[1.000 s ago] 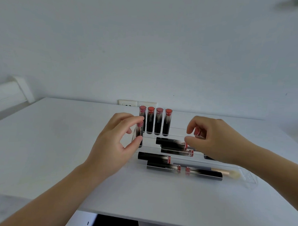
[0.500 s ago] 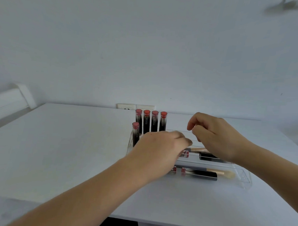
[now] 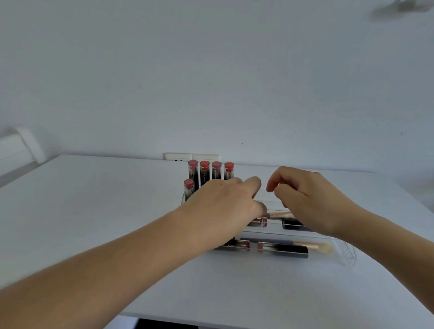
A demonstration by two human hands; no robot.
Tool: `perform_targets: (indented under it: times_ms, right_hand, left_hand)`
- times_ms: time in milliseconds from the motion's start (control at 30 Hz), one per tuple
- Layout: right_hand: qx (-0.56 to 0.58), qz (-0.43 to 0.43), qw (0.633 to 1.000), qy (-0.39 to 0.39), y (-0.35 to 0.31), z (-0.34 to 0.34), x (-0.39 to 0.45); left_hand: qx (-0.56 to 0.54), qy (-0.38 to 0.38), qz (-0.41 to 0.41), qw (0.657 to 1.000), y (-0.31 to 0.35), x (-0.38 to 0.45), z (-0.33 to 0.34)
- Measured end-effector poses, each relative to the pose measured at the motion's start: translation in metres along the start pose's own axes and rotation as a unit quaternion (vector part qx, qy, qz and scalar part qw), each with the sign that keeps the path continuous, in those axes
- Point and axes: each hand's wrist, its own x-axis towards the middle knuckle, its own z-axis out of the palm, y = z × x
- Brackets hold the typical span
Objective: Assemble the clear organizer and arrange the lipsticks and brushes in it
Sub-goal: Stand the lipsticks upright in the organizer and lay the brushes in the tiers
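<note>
The clear organizer (image 3: 348, 252) stands on the white table (image 3: 86, 209). Four red-capped lipsticks (image 3: 204, 173) stand upright in its back row, and one more lipstick (image 3: 188, 188) stands in front of them at the left. Black lipsticks (image 3: 282, 249) and a pale-bristled brush (image 3: 316, 246) lie flat in the front tray. A second brush (image 3: 279, 214) lies one tier higher. My left hand (image 3: 221, 208) reaches down over the middle tiers, back up, its fingertips hidden. My right hand (image 3: 308, 202) hovers above the right side with loosely curled fingers, nothing visible in it.
A wall socket (image 3: 179, 156) sits just behind the organizer at the table's back edge. The table's front edge (image 3: 230, 328) runs close below my forearms. A white ledge (image 3: 17, 145) lies off the table's left side.
My left hand let go of the upright lipstick at the left and moved right over the lying lipsticks. My right hand rose slightly. The view tilted upward.
</note>
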Motion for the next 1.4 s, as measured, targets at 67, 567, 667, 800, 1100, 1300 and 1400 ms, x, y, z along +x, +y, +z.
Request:
perform_targets:
  times_ms: [67, 567, 667, 800, 1100, 1300, 1400]
  right_hand:
    - [-0.002, 0.002, 1.0, -0.001, 0.001, 0.001, 0.0]
    - [0.014, 0.01, 1.0, -0.005, 0.006, 0.005, 0.003]
    - [0.013, 0.007, 1.0, 0.005, 0.004, 0.004, 0.003]
    - [0.033, -0.029, 0.998, 0.044, 0.001, 0.003, 0.002]
    - [0.191, -0.073, 0.977, 0.057, -0.014, 0.006, 0.002]
    - [0.183, -0.099, 0.976, 0.069, -0.028, 0.021, 0.007]
    - [0.187, -0.108, 0.974, 0.07, -0.032, 0.03, 0.011]
  left_hand:
    - [0.024, -0.021, 0.02, 0.999, -0.004, 0.002, -0.003]
    - [0.041, -0.001, 0.045, 0.998, -0.013, 0.001, -0.008]
    - [0.02, 0.024, 0.025, 0.999, -0.013, -0.003, -0.004]
    - [-0.039, 0.086, -0.05, 0.994, -0.016, -0.01, -0.007]
    - [-0.288, 0.219, -0.221, 0.906, -0.045, -0.041, -0.006]
    - [-0.275, 0.227, -0.221, 0.908, -0.049, -0.051, 0.007]
    - [-0.237, 0.228, -0.212, 0.92, -0.05, -0.053, 0.012]
